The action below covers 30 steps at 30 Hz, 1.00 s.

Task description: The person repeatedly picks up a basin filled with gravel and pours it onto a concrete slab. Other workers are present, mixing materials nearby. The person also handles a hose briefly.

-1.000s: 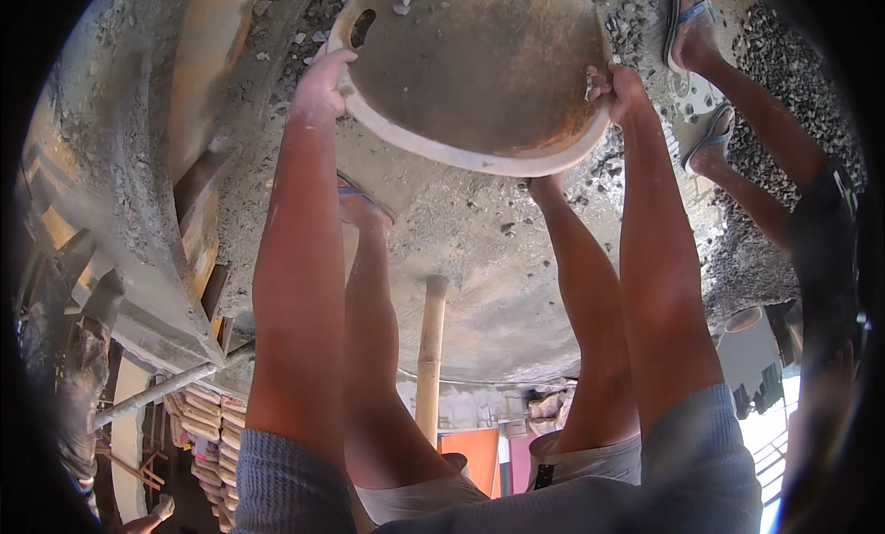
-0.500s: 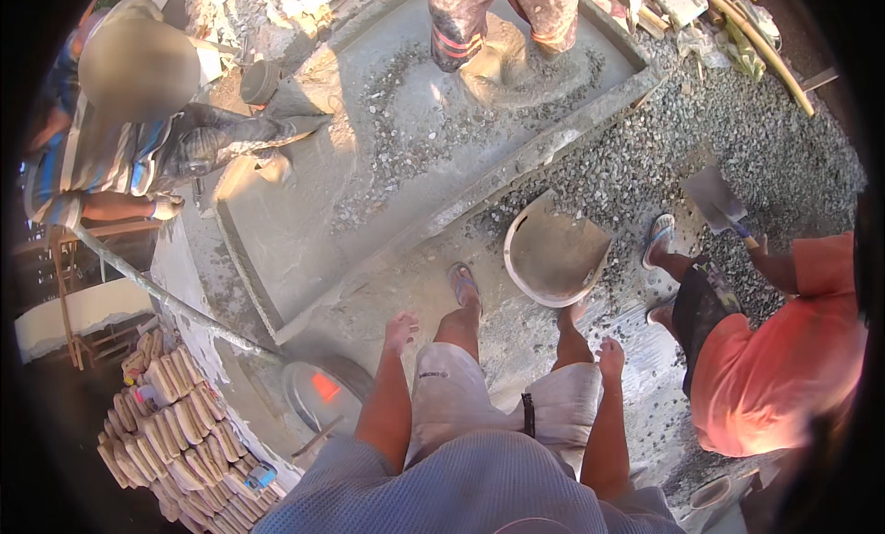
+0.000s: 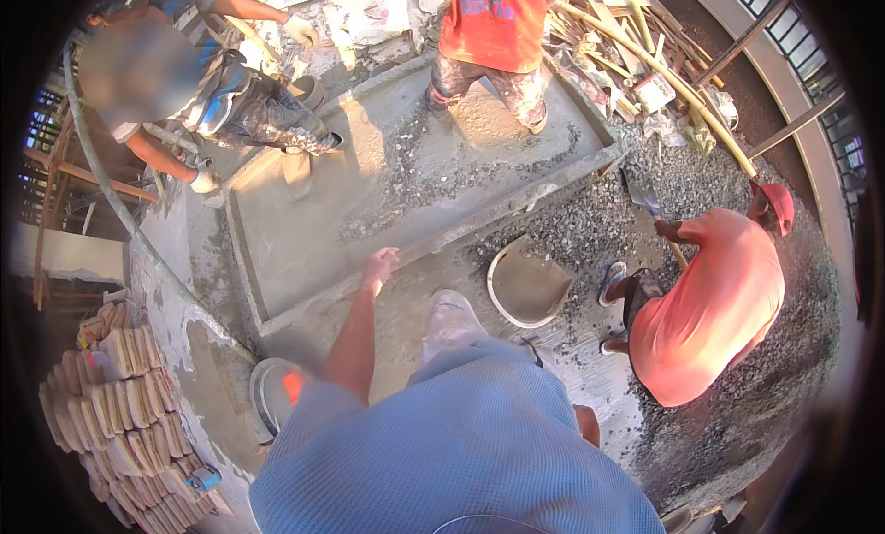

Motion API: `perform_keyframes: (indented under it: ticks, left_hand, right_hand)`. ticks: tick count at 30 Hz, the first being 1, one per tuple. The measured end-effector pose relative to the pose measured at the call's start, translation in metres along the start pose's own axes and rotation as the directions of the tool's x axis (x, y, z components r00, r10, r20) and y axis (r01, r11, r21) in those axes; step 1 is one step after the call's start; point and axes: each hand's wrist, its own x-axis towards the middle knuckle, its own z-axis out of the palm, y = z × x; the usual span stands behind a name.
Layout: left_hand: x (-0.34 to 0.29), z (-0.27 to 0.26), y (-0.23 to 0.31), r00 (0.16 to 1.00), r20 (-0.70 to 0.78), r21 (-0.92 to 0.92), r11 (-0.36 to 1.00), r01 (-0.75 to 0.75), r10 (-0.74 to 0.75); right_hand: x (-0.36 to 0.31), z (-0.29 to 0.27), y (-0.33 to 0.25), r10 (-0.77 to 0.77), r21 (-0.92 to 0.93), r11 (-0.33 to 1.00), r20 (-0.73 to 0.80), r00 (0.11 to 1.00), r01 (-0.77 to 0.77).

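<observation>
Head view: left hand [image 3: 380, 265] hangs out front, fingers loosely spread, holding nothing. Right hand hidden behind the blue shirt [image 3: 452, 451]; only a bit of arm shows at the lower right, so its state can't be told.

The pan [image 3: 527, 285], a shallow round metal dish, lies tilted on the gravel [image 3: 590, 230], near the corner of the concrete mixing tray [image 3: 277, 248], well to the right of the left hand and not touching it.

Handling, my judgement: looks empty, so light now; rigid, gritty with cement residue, not fragile. Grip it by opposite rim edges with both hands. Heavy once filled.

A person in an orange shirt [image 3: 710, 313] crouches just beside it with a shovel [image 3: 643, 195].
</observation>
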Motion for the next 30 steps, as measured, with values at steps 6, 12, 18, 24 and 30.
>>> perform_keyframes:
  ticks: [6,12,18,24,30]
  left_hand:
    - [-0.063,0.055,-0.022,0.920,0.328,0.476,0.879,0.036,-0.216]
    - [-0.113,0.054,-0.071,0.783,0.201,0.663,0.670,0.334,-0.589]
    - [-0.103,0.047,-0.045,0.870,0.178,0.514,0.797,0.317,-0.460]
    - [-0.084,0.060,0.001,0.947,0.238,0.470,0.879,0.081,-0.214]
    - [-0.062,0.059,-0.004,0.944,0.263,0.564,0.826,0.016,-0.198]
  right_hand:
    - [0.010,-0.041,-0.052,-0.375,0.269,0.867,-0.206,0.904,0.421]
    - [0.025,-0.069,-0.067,-0.521,0.170,0.817,-0.196,0.831,0.552]
    - [0.069,-0.036,0.020,-0.225,0.231,0.949,0.012,0.974,0.216]
    - [0.056,-0.008,0.078,-0.035,0.319,0.948,0.093,0.995,0.004]
    - [0.019,-0.010,0.018,-0.127,0.402,0.903,-0.088,0.988,0.152]
